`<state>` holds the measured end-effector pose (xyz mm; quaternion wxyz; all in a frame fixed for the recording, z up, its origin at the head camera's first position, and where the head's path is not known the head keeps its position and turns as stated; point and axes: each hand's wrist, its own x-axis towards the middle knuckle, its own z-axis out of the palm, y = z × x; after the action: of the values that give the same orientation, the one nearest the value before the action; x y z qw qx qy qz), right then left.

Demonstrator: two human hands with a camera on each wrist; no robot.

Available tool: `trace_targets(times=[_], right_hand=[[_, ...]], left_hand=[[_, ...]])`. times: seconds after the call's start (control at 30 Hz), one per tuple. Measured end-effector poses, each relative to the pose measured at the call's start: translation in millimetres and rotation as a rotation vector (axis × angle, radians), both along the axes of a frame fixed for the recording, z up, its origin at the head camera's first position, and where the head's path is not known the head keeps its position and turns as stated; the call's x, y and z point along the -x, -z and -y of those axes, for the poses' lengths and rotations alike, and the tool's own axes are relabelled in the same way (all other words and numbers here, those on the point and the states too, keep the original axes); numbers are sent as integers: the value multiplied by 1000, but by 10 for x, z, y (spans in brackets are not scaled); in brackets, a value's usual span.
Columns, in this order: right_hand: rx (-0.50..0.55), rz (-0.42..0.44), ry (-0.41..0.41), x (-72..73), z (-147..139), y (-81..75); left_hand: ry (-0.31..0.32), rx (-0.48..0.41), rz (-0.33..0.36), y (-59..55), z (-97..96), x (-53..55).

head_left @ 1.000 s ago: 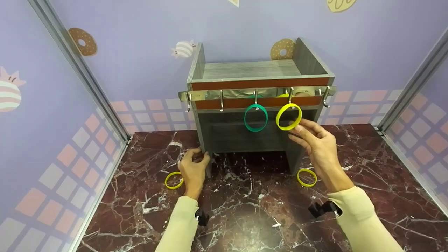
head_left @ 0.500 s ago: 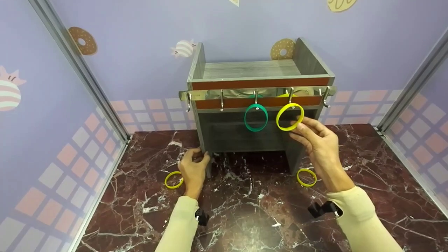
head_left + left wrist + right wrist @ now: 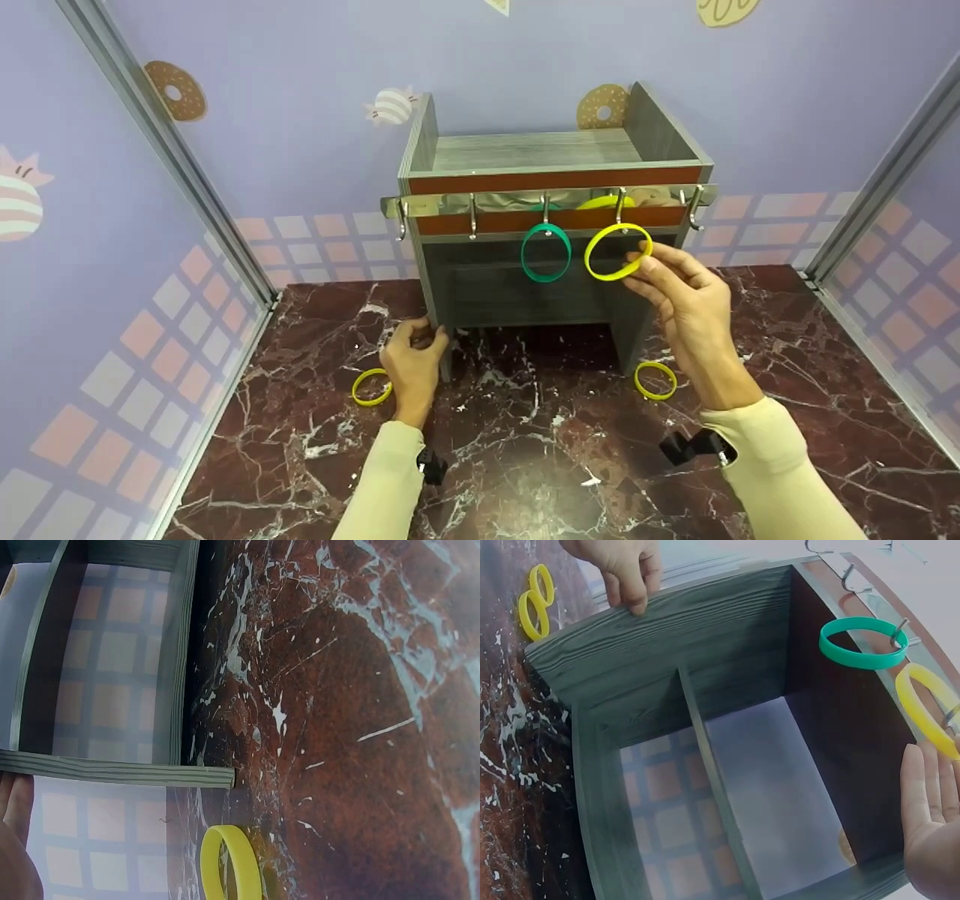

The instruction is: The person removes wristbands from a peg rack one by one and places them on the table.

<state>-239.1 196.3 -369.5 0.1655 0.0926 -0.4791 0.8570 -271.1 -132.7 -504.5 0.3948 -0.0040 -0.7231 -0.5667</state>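
My right hand point(image 3: 694, 315) pinches a yellow silicone wristband point(image 3: 587, 259) by its right side, at the fourth hook point(image 3: 619, 202) of a metal hook rail. In the right wrist view, the hook tip overlaps the band's opening. A green wristband point(image 3: 523, 262) hangs from the middle hook point(image 3: 546, 202), just left of it. Low on the left, my left hand point(image 3: 412, 360) grips the front edge of the grey wooden shelf's side panel point(image 3: 667, 622), thumb and fingers on either side. Beside that hand, a yellow wristband point(image 3: 244, 862) lies on the table.
The small shelf unit point(image 3: 525, 169) stands against the back wall on a dark red marbled table point(image 3: 517, 480). Another yellow wristband point(image 3: 656, 397) lies by its right leg. Bare hooks point(image 3: 473, 217) project at the left of the rail. Patterned side walls point(image 3: 97, 247) flank the table.
My right hand has shifted slightly right and up, and the yellow wristband has turned, looking wider and reaching a little further left. The left hand keeps its hold on the panel.
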Motion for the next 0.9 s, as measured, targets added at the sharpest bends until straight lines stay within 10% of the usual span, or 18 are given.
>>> trace_targets(times=[0.9], right_hand=[[53,-30,-9,-113,-92,-52]], left_hand=[[-5,12,-9,1,5,3]])
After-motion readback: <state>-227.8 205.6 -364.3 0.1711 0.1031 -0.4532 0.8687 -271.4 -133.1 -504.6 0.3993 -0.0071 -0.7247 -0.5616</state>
